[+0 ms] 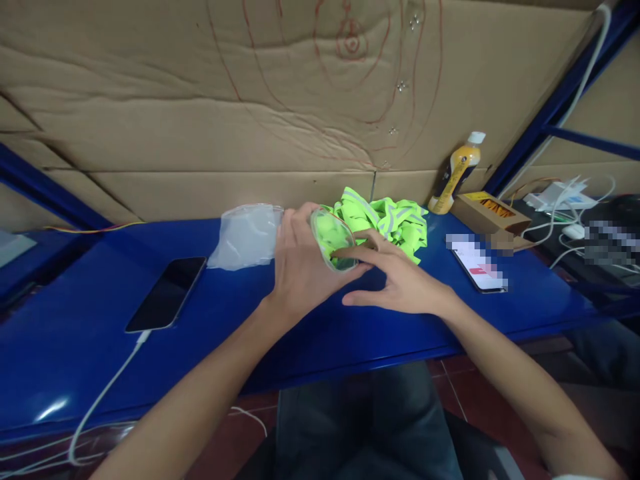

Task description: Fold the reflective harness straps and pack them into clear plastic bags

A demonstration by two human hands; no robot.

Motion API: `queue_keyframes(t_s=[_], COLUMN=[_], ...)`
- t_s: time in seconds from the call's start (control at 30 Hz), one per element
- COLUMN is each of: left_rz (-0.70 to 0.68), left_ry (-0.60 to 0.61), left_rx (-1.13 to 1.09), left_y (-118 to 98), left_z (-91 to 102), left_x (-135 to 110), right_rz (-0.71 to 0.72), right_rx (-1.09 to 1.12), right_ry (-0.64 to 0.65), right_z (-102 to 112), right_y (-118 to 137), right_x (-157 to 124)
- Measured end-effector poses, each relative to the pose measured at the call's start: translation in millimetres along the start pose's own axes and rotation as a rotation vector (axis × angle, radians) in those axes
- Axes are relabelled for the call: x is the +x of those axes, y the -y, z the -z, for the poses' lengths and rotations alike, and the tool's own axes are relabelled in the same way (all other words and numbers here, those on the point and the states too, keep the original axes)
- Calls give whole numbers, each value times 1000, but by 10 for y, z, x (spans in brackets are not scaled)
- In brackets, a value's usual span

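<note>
The left hand [299, 260] grips a clear plastic bag [339, 267], mouth open; the right hand's [403, 279] hold is indeterminable. Fluorescent-green material [327, 230] is inside; reflective-striped straps [390, 220] lie outside.

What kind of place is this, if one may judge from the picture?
Probably a makeshift workstation, perhaps in a workshop: a blue table backed by cardboard, with a heap of neon-green striped material on it.
</note>
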State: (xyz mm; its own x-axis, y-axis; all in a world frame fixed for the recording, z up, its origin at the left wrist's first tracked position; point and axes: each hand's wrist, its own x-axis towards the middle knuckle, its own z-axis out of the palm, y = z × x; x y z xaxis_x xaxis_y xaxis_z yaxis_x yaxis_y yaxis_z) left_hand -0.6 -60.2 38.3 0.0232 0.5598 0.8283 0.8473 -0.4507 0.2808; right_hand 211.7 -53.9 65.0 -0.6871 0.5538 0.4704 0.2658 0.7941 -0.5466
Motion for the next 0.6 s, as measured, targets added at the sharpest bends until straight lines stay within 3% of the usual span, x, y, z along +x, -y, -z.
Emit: queue_keyframes(t_s=[0.1,0.4,0.5,0.6], left_rz=[16,1,21,22], left_ry=[37,91,110,95], left_rx=[3,-44,-68,-63], left_y=[-11,55,44,27], left_z=[-37,-102,-98,-89], left_x=[-33,-73,-71,-66], right_rz=[21,6,-8,-51], right_rx=[64,28,16,-61], right_ry=[19,-27,-19,-95], right_z=[-130,-130,-107,-86], right_y=[-140,-184,-153,-36], right_x=[31,10,-10,-127])
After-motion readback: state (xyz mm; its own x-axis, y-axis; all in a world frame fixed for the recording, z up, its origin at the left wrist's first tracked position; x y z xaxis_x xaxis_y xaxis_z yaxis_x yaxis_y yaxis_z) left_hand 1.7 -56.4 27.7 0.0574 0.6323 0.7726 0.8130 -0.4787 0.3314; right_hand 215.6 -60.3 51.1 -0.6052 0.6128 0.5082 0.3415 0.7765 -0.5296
